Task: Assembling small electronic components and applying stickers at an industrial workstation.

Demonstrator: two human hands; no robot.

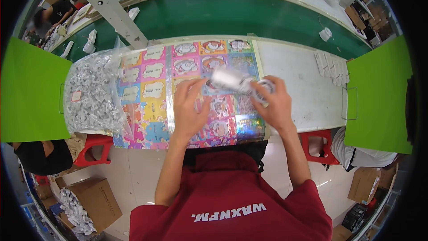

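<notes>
A white device with a cylindrical body and a round, ring-like end is raised above the colourful printed mat. It is smeared by motion, so its exact kind cannot be told. My right hand grips it by the round end. Close to the body's other end is my left hand, its thumb and fingers curved but apart, with nothing seen in them. To the left on the bench lies a clear plastic bag full of small white and grey parts.
Flat white pieces are grouped on the white bench top at right. Green panels flank both ends. Beyond the bench runs a green conveyor belt bearing a white device. A person sits at far left.
</notes>
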